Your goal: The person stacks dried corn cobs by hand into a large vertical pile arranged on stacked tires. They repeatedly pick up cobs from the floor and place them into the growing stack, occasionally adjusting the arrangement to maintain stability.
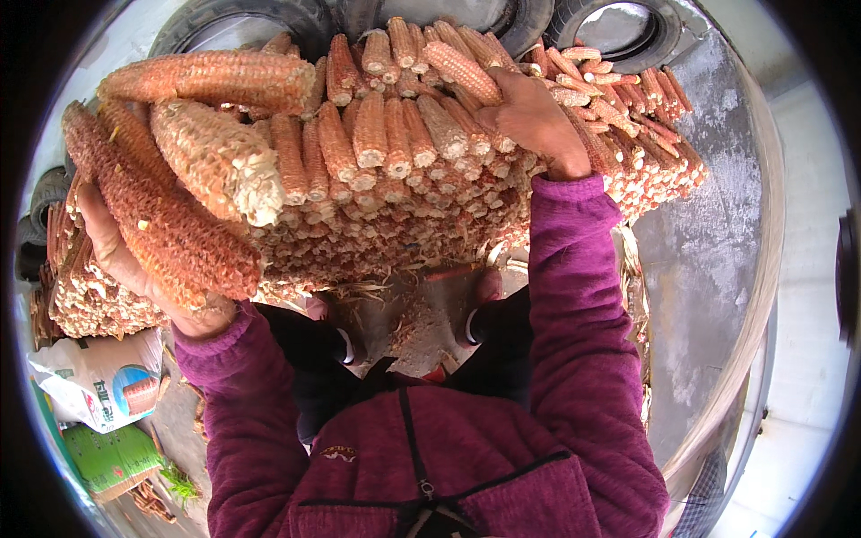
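Several bare corn cobs [168, 208] rest in my left hand [128, 255], piled across the palm and wrist close to the camera; one reddish cob lies lowest and another lies across the top. My right hand [535, 118] reaches to the top of a stack of corn cobs [397, 202] and has its fingers around the end of one corn cob [464, 70]. The stacked cobs lie side by side in rows, most with their cut ends facing me. Part of the left fingers is hidden behind the held cobs.
Old tyres [609, 33] line the far side behind the stack. More cobs [646, 141] are stacked at the right, and another pile [101, 302] stands at the left. A printed white sack [107, 376] and a green package [111, 457] lie at lower left. Dry husks [356, 289] litter the floor near my feet.
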Demonstrator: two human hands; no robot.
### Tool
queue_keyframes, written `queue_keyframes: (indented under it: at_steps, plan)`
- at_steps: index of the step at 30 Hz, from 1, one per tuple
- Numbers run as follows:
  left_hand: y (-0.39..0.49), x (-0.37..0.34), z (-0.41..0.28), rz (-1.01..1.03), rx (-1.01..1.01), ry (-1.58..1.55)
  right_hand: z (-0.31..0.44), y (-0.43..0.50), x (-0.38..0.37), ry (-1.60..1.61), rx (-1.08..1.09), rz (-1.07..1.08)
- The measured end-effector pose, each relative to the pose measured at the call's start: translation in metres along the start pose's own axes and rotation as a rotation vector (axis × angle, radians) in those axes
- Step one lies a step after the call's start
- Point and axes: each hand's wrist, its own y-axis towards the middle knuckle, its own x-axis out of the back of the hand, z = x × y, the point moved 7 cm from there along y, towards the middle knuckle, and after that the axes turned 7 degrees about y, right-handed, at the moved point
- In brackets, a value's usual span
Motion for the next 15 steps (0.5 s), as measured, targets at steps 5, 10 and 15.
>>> queue_keyframes:
  at_steps: [5, 10, 15]
  plan:
    - [-0.001, -0.034, 0.004, 0.522, 0.114, -0.412, -0.003, -0.004, -0.004, 0.019, 0.000, -0.047]
    - [-0.006, -0.036, 0.010, 0.591, 0.110, -0.479, -0.009, -0.012, 0.019, 0.208, -0.037, -0.115]
    - [-0.004, -0.039, 0.010, 0.607, 0.146, -0.420, -0.055, -0.038, 0.075, 0.749, -0.223, -0.379]
